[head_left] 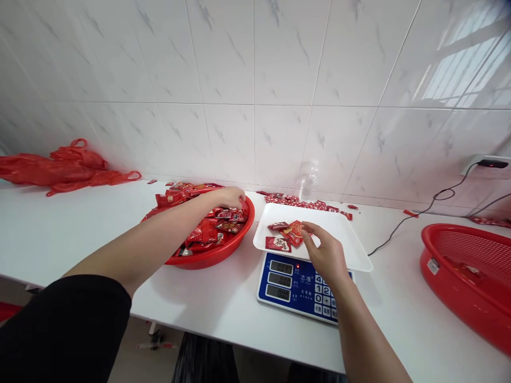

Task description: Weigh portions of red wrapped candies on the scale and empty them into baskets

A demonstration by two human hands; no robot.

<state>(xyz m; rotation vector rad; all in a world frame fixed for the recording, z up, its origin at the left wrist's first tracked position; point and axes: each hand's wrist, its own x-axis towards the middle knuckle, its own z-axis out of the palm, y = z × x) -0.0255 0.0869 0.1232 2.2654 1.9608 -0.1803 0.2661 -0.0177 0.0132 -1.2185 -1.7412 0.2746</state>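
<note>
My left hand (232, 198) reaches over the back right part of a red basket (211, 259) full of red packets (203, 231). Its fingers are closed around a small red patterned packet (242, 204). My right hand (325, 250) is over the white tray (347, 239) of a blue scale (295, 282), thumb and forefinger touching or close to an orange-red packet (294, 233); whether it grips the packet is hard to tell. Two other packets lie beside it, one a flat red packet (278, 244) with white print. The scale's displays are lit above its keypad, which my right wrist partly covers.
Red plastic bags (67, 165) lie at the far left. Small packets (295, 202) and a clear plastic bottle (309, 181) line the tiled wall. A second red basket (459, 266) stands at the right, near a black cable (415, 213).
</note>
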